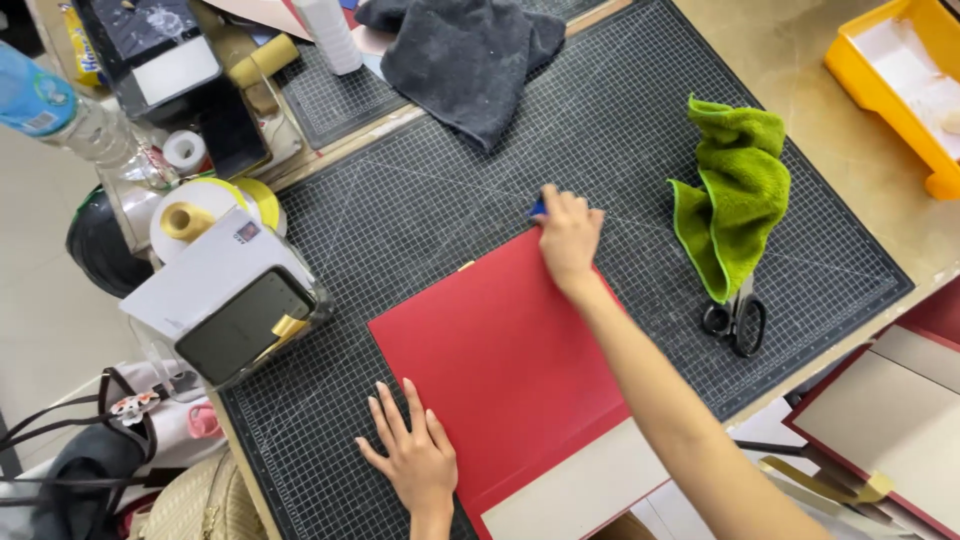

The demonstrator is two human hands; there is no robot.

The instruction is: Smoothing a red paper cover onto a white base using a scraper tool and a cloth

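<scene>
A red sheet of card (500, 350) lies on the dark gridded cutting mat (430, 200). A pale grey board (580, 490) shows at its near edge. My left hand (408, 452) lies flat with fingers spread on the mat at the sheet's near left corner. My right hand (568, 236) is at the sheet's far corner, closed on a small blue tool (539, 208) that peeks out past the fingers.
A green cloth (738, 190) lies right of the sheet, over black scissors (738, 322). A dark grey cloth (465, 55) sits at the mat's far edge. Tape rolls (200, 215), a phone (245, 325) and a bottle (60, 110) crowd the left. A yellow tray (890, 90) is far right.
</scene>
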